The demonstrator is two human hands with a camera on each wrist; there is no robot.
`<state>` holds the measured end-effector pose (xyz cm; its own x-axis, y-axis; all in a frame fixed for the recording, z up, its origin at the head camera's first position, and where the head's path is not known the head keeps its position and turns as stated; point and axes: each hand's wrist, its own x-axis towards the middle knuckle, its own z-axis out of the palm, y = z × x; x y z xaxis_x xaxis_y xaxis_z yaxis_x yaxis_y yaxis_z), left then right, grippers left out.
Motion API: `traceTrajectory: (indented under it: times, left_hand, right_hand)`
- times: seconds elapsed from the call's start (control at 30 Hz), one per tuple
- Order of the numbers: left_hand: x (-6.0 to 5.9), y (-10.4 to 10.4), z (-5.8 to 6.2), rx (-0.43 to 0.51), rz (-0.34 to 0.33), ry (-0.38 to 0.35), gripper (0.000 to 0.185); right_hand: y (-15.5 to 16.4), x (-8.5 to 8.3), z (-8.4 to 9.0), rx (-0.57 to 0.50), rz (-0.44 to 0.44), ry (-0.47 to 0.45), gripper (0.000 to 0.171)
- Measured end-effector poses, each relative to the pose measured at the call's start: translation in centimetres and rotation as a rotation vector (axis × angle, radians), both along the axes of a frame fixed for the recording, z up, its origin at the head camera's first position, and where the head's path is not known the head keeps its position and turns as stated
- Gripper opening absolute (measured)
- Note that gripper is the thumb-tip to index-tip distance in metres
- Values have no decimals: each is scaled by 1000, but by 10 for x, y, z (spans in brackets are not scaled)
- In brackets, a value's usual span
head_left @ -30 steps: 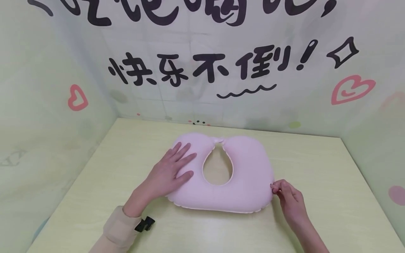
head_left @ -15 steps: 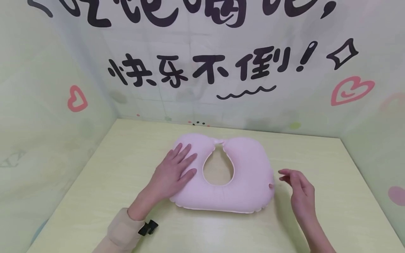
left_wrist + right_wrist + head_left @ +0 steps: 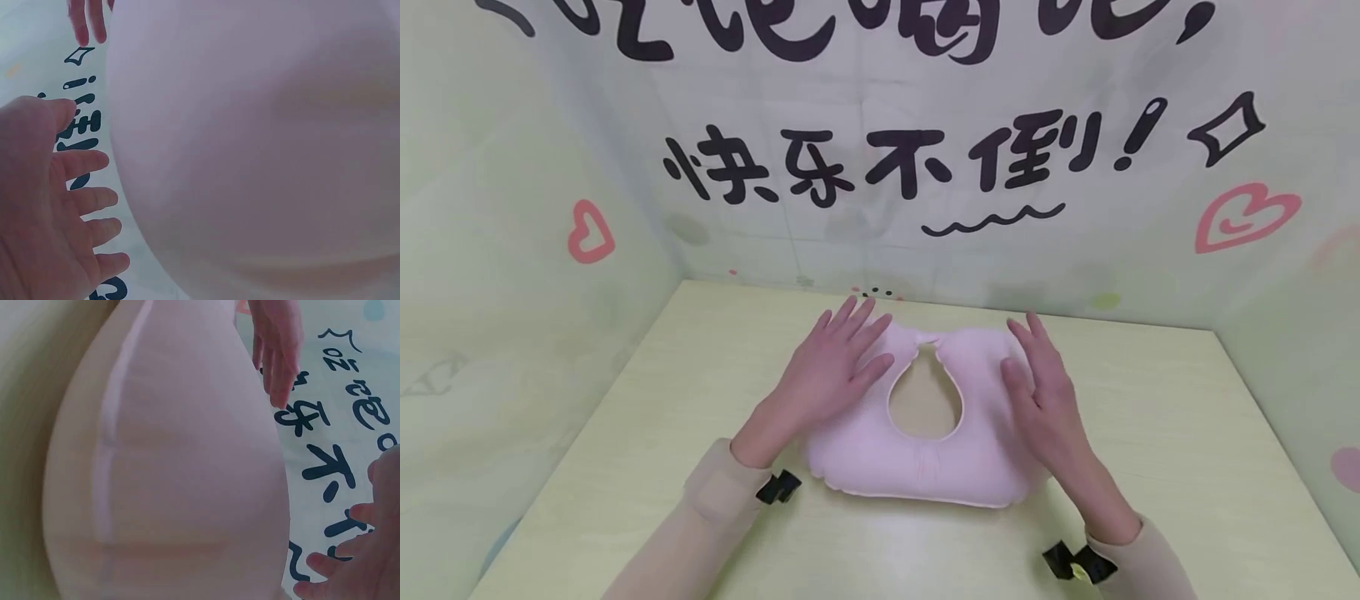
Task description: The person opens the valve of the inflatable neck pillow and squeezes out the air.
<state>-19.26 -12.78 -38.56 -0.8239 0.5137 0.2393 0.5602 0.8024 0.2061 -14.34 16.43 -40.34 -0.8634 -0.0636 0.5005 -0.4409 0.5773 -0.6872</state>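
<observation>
A pale pink inflatable neck pillow (image 3: 925,471), puffed up with a teardrop opening in its middle, lies on the table. Over its left lobe is my left hand (image 3: 823,367), fingers straight and a little spread. My right hand (image 3: 1048,400) is over the right lobe, palm turned inward and fingers extended. In the left wrist view the smooth pillow (image 3: 250,125) fills most of the picture, with the left hand (image 3: 37,187) standing off its surface. The right wrist view shows the pillow's seamed side (image 3: 109,456) and the right hand (image 3: 369,537) apart from it. Neither hand grips anything.
The light wood-grain table (image 3: 647,417) meets a printed cloth backdrop (image 3: 850,242) with black lettering at the back. Cloth walls also rise at left and right. Small black clips (image 3: 778,486) sit at both sleeve cuffs (image 3: 726,483).
My right hand has let go of a small tab at the pillow's right edge and moved up over the right lobe. My left hand has shifted slightly up and forward over the left lobe.
</observation>
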Motion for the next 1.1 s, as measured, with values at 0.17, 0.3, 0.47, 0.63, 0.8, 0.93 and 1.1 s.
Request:
traceTrajectory:
  times: [0.17,0.3,0.47,0.63,0.8,0.93,1.1]
  left_hand:
    - [-16,12,6,-39,25,-9,60]
    - [-24,20,7,-118,56,-19,62]
    - [-32,27,2,-183,87,-27,62]
    - [-38,31,-7,-169,96,-59,63]
    - [-41,34,-18,-135,78,-81,64]
    - [-41,35,-26,-124,47,-103,63]
    - [-39,36,-31,-126,34,-112,62]
  right_hand:
    - [-17,-23,2,172,10,-11,56]
    - [-26,-36,0,343,-28,-14,57]
    - [-29,-46,-1,527,-89,-99,58]
    - [-29,-55,-8,652,-114,-184,60]
    - [-27,-57,-16,697,-121,-215,60]
    - [-26,-58,-21,725,-125,-215,60]
    - [-25,-59,-26,770,-123,-224,61]
